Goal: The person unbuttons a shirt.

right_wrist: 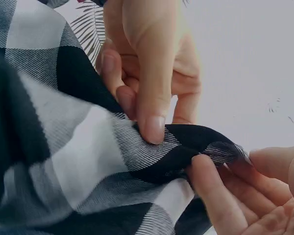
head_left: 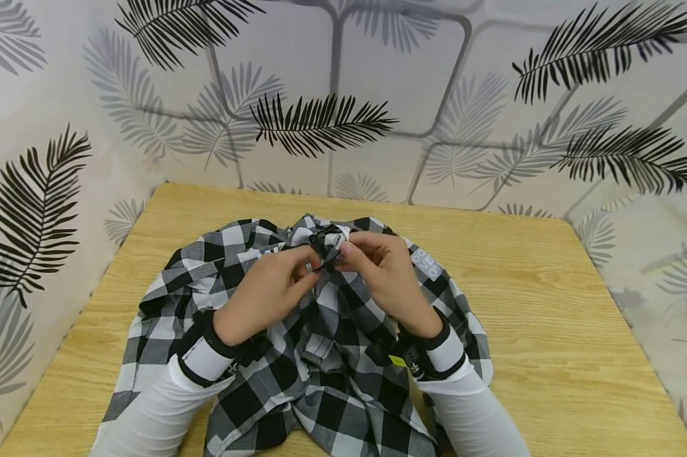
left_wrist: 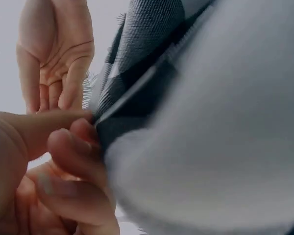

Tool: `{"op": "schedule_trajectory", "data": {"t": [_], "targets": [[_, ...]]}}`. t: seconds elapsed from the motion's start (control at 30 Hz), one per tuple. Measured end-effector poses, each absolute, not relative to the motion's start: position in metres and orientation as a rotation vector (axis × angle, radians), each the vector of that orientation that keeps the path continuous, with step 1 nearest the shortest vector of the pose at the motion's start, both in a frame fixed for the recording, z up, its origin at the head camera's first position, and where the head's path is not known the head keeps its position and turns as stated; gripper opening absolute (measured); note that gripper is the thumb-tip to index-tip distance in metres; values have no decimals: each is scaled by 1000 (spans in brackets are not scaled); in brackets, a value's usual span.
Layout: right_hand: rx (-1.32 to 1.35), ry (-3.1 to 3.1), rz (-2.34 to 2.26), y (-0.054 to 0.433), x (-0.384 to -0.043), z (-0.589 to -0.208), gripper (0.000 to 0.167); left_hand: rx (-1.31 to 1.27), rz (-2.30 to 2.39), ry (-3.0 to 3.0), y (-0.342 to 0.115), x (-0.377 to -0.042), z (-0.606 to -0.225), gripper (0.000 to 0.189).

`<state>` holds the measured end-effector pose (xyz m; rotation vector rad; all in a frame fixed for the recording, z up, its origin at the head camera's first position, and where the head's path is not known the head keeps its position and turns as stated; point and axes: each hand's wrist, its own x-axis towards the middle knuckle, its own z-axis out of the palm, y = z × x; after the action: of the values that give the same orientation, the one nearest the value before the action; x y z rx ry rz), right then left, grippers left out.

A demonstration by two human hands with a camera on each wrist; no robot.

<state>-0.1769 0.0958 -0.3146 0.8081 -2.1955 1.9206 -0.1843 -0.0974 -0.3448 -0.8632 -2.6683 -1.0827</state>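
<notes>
A black, white and grey checked shirt lies bunched on the table, its collar area raised between both hands. My left hand pinches the cloth edge between thumb and fingers. Opposite it, my right hand holds the same folded edge with bent fingers. In the right wrist view, the left hand's thumb presses on the dark folded strip, while the right hand grips its end from the right. Out-of-focus white cloth fills much of the left wrist view.
The wooden table extends on both sides of the shirt. Behind it stands a pale wall with leaf patterns. Pale lettering shows on the shirt near the right hand. Dark straps circle both wrists.
</notes>
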Motion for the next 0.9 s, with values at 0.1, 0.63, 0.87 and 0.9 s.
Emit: {"op": "schedule_trajectory", "data": {"t": [0.1,0.63,0.87,0.9], "targets": [[795,-2410,1681,95,-171,-314,30,-800,-1160,-2652,-103,-187,-343,7],[862,-2897,905,95,-180,-339,68,-812,-1776,-2536,-117,-190,-326,16],[791,-2576,1196,92,-181,-339,22,-887,-1761,-2567,-106,-173,-305,11],[786,-2563,1238,91,-180,-339,18,-898,-1748,-2572,-105,-172,-304,9]]}}
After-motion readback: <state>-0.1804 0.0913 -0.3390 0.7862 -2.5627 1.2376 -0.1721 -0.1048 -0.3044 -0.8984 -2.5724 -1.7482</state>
